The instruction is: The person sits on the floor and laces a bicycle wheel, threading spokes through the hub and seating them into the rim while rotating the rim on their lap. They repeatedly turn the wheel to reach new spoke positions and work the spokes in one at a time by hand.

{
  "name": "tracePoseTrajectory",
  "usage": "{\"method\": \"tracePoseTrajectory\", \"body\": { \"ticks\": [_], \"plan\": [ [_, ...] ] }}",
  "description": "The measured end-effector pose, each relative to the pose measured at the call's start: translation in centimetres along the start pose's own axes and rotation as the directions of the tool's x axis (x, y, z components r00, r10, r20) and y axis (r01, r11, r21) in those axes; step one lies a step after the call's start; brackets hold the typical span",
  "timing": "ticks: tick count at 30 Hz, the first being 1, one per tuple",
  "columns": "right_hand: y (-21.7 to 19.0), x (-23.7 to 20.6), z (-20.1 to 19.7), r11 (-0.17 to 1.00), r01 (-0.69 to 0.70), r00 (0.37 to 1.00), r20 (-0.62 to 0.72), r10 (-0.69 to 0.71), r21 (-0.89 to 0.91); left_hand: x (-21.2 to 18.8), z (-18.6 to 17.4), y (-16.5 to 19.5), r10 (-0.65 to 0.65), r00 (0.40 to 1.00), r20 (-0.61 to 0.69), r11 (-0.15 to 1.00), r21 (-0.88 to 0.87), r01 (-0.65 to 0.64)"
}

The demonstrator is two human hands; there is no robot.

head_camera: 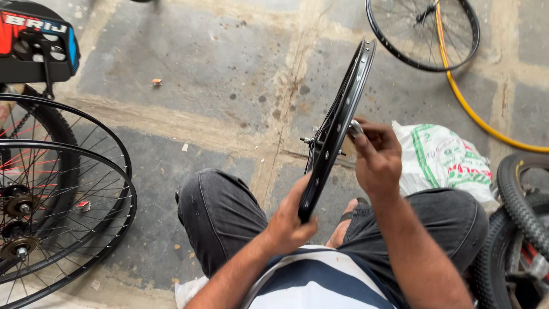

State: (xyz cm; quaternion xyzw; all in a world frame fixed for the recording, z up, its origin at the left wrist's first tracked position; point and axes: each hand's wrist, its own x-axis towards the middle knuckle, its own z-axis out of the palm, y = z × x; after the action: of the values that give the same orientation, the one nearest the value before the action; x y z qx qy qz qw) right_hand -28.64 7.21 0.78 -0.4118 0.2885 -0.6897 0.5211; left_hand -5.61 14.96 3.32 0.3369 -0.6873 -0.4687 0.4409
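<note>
— How far along is the wheel?
— The black rim (337, 123) is held on edge above the knees, gripped by the left hand (289, 220). A small metal tool (355, 128) is pinched in the right hand (377, 160) at the rim; 1 spot is being worked, the rest seemingly remains.

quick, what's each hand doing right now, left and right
Left hand: closed on the lower edge of the black wheel rim, holding it upright.
Right hand: closed around a small silver tool, pressed to the rim's side.

floor (217, 63): stone slabs | white sack (443, 160) | yellow hose (474, 114) | spare rim (423, 34)
</note>
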Motion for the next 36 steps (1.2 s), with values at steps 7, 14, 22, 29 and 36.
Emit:
{"method": "tracePoseTrajectory", "body": {
  "ticks": [7, 14, 22, 29, 36],
  "plan": [
    [0.1, -1.4, 1.4, 0.985, -0.092, 0.994, 0.051, 0.1, -0.144, 6.0, -0.9, 2.3, -0.086, 0.996, 0.019, 0.987, 0.138, 0.083],
    [-0.7, 1.7, 3.0, 0.939, -0.322, 0.943, 0.126, 0.307, 0.123, 6.4, -0.3, 2.4, 0.051, 0.998, -0.044, 0.99, 0.135, -0.044],
    [-2.2, 2.5, 4.6, 0.827, -0.024, 0.993, 0.079, 0.082, -0.562, 8.2, 1.1, -1.5, -0.107, 0.99, -0.089, 0.929, -0.363, 0.068],
    [-3.8, 1.3, 5.5, 0.489, 0.337, 0.937, 0.237, -0.257, -0.805, 10.3, 1.3, -5.7, -0.342, 0.908, 0.244, 0.34, -0.868, 0.361],
    [-5.7, 2.7, 3.7, 0.726, 0.023, 0.918, 0.302, 0.257, -0.688, 11.6, 1.4, -5.2, -0.222, 0.949, 0.224, 0.677, -0.666, 0.315]
  ]
}}
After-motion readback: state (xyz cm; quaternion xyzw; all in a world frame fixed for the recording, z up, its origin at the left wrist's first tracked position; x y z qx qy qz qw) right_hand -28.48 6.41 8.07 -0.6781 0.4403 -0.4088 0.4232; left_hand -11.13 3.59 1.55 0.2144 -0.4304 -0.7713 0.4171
